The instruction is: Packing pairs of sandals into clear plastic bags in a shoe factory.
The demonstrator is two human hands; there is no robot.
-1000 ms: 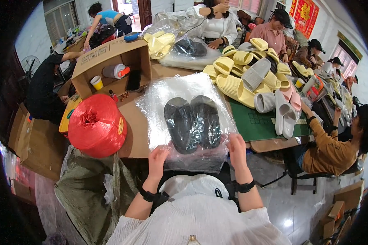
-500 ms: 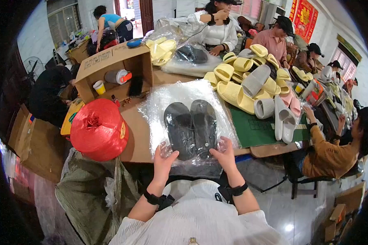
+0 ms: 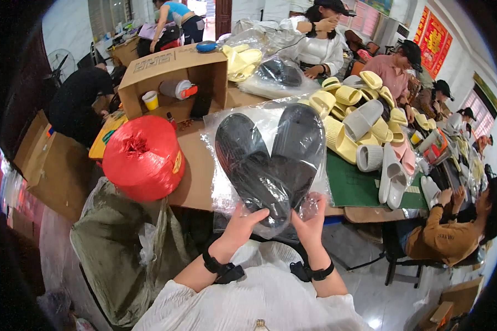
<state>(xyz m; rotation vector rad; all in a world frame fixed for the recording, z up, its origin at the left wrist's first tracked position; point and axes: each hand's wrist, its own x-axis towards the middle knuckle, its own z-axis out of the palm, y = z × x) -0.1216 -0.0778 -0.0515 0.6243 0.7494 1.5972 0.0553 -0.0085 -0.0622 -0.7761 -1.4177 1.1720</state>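
A clear plastic bag (image 3: pixel 226 127) holds a pair of dark grey slippers (image 3: pixel 270 160), their heels crossed at the bottom. I hold the bag up in front of me, tilted above the table edge. My left hand (image 3: pixel 243 220) grips the bag's lower end from the left, and my right hand (image 3: pixel 310 220) pinches it from the right. Both hands are close together under the slipper heels. Black bands sit on both wrists.
A big red spool of plastic twine (image 3: pixel 143 157) stands left on the brown table (image 3: pixel 196 176). An open cardboard box (image 3: pixel 174 77) is behind it. Yellow, grey and pink slippers (image 3: pixel 359 116) pile on the right over a green mat (image 3: pixel 359 187). Several people sit around the table.
My hands came together from the bag's two lower corners to its middle. The bag rose nearer to me and the slippers' heels now cross.
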